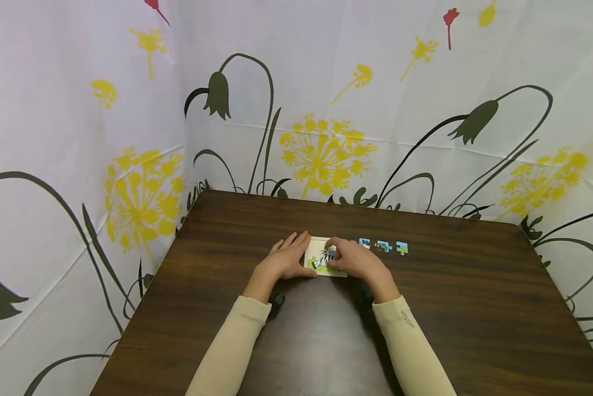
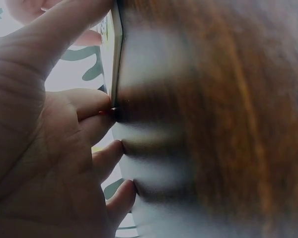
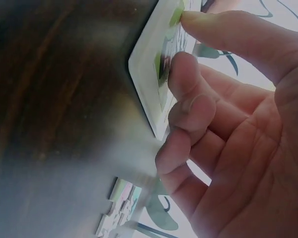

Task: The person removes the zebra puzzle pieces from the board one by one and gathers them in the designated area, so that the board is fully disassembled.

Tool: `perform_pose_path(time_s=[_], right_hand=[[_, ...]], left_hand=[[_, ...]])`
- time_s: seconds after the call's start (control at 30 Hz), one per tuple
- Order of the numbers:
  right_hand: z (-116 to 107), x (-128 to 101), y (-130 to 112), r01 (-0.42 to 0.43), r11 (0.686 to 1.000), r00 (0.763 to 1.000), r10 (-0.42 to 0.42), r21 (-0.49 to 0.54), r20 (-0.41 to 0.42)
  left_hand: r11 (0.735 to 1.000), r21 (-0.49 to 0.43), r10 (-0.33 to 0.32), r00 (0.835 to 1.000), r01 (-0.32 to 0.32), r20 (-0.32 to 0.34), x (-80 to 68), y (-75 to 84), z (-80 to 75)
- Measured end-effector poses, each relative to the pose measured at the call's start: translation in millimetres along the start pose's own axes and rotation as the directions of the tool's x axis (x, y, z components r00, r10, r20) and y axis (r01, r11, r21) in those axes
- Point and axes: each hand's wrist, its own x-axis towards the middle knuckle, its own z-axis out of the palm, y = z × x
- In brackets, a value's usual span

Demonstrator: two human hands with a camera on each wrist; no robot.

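Note:
A small jigsaw puzzle in a pale wooden tray (image 1: 312, 254) lies on the table, with a zebra picture on a green base partly filled in. My left hand (image 1: 287, 261) braces the tray's left side, fingers spread and fairly straight, thumb along the near edge. In the left wrist view, its fingertips (image 2: 115, 148) touch the tabletop by the tray. Over the tray's right part, my right hand (image 1: 356, 258) has thumb and curled fingers on a puzzle piece (image 1: 331, 253) with blue on it. The fingers hide part of that piece and the tray's right side.
Three loose puzzle pieces, a blue and white one (image 1: 364, 242), a blue and green one (image 1: 383, 246) and a green and blue one (image 1: 402, 247), lie in a row right of the tray. The dark wooden table (image 1: 474, 308) meets a flower-printed curtain (image 1: 326, 82) behind.

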Motion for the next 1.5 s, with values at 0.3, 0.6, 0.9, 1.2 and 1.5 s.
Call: perform_pose_path(time_s=[0.3, 0.6, 0.9, 1.2, 1.5], right_hand=[[2.1, 2.9, 4.4, 0.022, 0.997, 0.999, -0.023, 0.080, 0.021], [4.6, 2.8, 7.6, 0.031, 0.986, 0.999, -0.032, 0.165, 0.003], [9.5, 4.1, 4.3, -0.003, 0.997, 0.998, 0.008, 0.078, -0.059], [4.5, -0.8, 8.7, 0.073, 0.993, 0.993, -0.064, 0.091, -0.102], [-12.2, -9.8, 11.9, 0.163, 0.962, 0.978, -0.127, 0.220, -0.167]], left_hand=[[0.999, -0.031, -0.011, 1.000, 0.011, 0.005, 5.5, -6.0, 5.9], [0.999, -0.032, 0.013, 1.000, -0.014, -0.012, 7.7, -6.8, 6.0], [1.000, -0.009, 0.006, 1.000, -0.006, 0.001, 0.7, -1.2, 1.4], [0.999, -0.041, 0.011, 1.000, -0.011, -0.006, 8.0, -6.9, 9.0], [1.000, -0.031, 0.001, 1.000, -0.001, 0.003, 2.6, -2.8, 4.1]])
